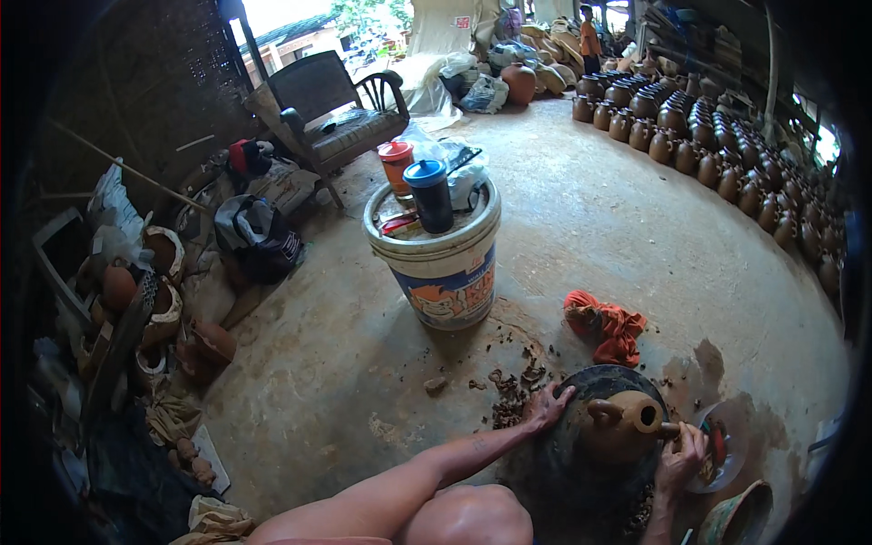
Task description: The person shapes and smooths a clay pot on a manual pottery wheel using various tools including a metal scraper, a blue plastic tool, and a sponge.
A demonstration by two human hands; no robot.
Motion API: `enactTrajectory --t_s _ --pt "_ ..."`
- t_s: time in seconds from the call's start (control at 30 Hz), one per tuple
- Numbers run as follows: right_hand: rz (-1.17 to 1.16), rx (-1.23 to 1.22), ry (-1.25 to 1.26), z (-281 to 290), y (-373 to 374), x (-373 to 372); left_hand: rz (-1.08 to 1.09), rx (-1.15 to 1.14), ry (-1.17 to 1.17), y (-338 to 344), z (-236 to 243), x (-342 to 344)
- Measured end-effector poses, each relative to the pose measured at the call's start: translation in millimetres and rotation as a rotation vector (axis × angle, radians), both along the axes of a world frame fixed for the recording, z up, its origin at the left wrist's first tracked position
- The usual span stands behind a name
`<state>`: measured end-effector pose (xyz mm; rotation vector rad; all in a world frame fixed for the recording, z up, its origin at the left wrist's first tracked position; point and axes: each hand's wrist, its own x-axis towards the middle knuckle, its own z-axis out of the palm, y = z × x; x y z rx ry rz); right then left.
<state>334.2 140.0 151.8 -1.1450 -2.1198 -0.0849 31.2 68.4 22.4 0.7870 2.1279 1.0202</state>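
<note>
Head view: clay-strewn concrete floor [599, 227], pottery workshop.

A brown clay jug with a narrow neck [622, 425] lies on a dark round turntable [581, 454] between the hands. The left hand [548, 407] presses flat on the turntable's rim, beside clay crumbs [510, 392]. The right hand [683, 451] touches the jug's mouth, just left of a shallow bowl [727, 450]. Beyond them lies an orange cloth [607, 324].
</note>
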Motion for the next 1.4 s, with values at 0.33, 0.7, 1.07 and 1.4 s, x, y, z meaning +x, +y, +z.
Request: enactTrajectory --t_s 0.33,0.7,1.07,1.4 --pt "-0.209 -0.381 0.628 -97.7 10.7 10.6 0.029 0.019 -0.023 -2.2 -16.9 5.7" --pt "-0.115 -0.502 0.695 -93.7 -5.4 -6.3 0.020 -0.009 0.018 -0.6 -12.8 3.5" --pt "-0.004 -0.525 0.832 -123.9 -0.2 3.5 0.000 -0.017 0.062 2.6 -17.7 2.6" --pt "-0.179 -0.733 0.852 -66.8 -44.3 -27.8 0.009 -0.017 0.110 -3.8 -16.4 -2.0"
